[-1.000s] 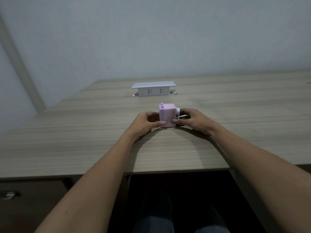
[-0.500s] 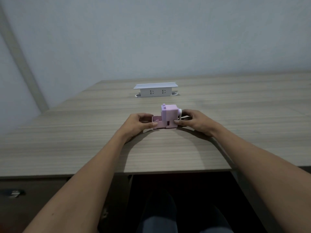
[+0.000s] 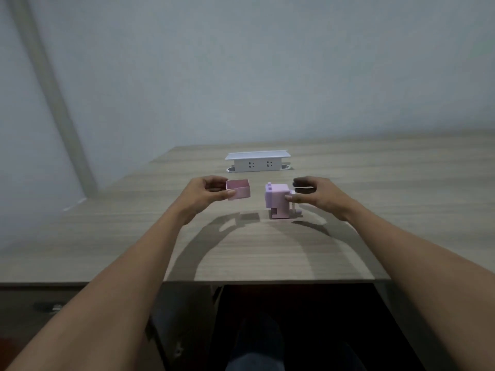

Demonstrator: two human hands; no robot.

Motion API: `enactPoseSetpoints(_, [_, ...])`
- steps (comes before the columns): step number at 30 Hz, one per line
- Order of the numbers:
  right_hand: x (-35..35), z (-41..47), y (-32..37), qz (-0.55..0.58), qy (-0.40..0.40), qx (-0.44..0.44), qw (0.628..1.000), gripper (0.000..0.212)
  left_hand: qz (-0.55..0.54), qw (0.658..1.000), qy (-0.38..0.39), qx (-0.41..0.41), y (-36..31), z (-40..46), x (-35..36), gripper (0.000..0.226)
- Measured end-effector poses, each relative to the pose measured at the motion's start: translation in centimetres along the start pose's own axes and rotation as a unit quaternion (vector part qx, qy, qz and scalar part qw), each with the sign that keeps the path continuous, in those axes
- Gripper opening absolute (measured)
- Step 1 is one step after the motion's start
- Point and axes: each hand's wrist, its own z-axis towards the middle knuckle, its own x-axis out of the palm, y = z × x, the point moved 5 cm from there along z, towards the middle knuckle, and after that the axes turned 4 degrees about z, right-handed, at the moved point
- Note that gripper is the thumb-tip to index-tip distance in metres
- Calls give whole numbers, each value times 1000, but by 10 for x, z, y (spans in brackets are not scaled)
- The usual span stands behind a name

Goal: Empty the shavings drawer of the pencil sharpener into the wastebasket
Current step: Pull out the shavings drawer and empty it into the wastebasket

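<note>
1. Big picture: a wide wood-grain desk [image 3: 348, 236] with a white socket box [image 3: 257, 162] sitting near the back. No wastebasket anywhere in view, so I can't say which way the drawer has to travel.

2. The pencil sharpener [image 3: 278, 200] is a lilac plastic block standing upright on the desk, with an empty slot at the bottom where the drawer goes. The right hand [image 3: 321, 198] sits just beside it on the crank side, fingers curled and fairly spread. The thumb tip looks to be touching the body, but I can't tell whether it's really gripping or just steadying.

3. The shavings drawer [image 3: 238, 190] is fully out, held up off the desk left of the sharpener and clear of it. It's a small open-topped pink box, held roughly level.

4. The left hand [image 3: 207, 195] has it pinched at the left end: thumb [image 3: 231, 193] on the near wall, the other fingers round the far side, closed snug on the plastic.

5. Handling guess: it's thin, stiff plastic that weighs next to nothing and is a bit slick. Grab the side walls, keep it level, and don't squeeze hard. I can't see if there's anything inside.
</note>
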Motion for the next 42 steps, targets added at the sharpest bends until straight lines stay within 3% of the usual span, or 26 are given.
enactPoseSetpoints(7, [-32,-9,71,9,-18,-46,999,67,-9,998,19,57,-74,6,23,38])
enactPoseSetpoints(14, [-67,-38,89,18,-31,-50,998,64,-14,992,76,100,-133,11,89,45])
enactPoseSetpoints(20, [-130,-87,84,6,-70,-49,996,45,-31,981,139,133,-166,11,164,45])
enactPoseSetpoints(31, [-263,-239,65,-53,-208,16,977,52,-98,935,291,176,-228,-28,341,54])
enactPoseSetpoints(35, [-288,-299,53,-58,-255,45,964,47,-119,920,327,179,-234,-60,395,56])
enactPoseSetpoints(42, [-305,-389,9,7,-298,121,947,63,-139,900,380,165,-217,-117,482,54])
